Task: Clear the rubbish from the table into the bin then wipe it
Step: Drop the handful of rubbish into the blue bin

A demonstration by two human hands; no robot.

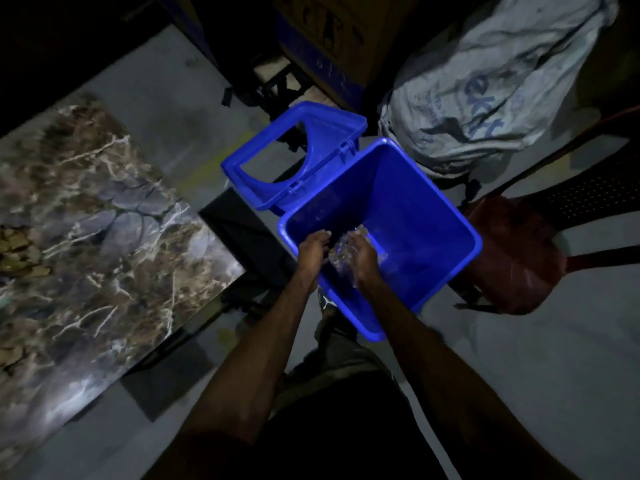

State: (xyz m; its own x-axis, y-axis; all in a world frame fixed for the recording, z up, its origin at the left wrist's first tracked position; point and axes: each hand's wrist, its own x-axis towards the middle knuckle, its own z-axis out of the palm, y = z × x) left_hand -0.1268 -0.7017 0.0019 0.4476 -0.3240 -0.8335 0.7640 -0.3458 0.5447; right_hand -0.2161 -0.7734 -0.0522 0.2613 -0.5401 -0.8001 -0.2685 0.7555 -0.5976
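Both hands are inside the open blue bin. Left hand and right hand, fingers curled, grip crumpled clear plastic between them. The marbled surface lies at 9 o'clock, with the bin's lid at 11 o'clock.

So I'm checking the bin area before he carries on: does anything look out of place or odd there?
Only the lid: it is off the blue bin and lies beside it. Both hands are over the open bin with clear plastic between them.
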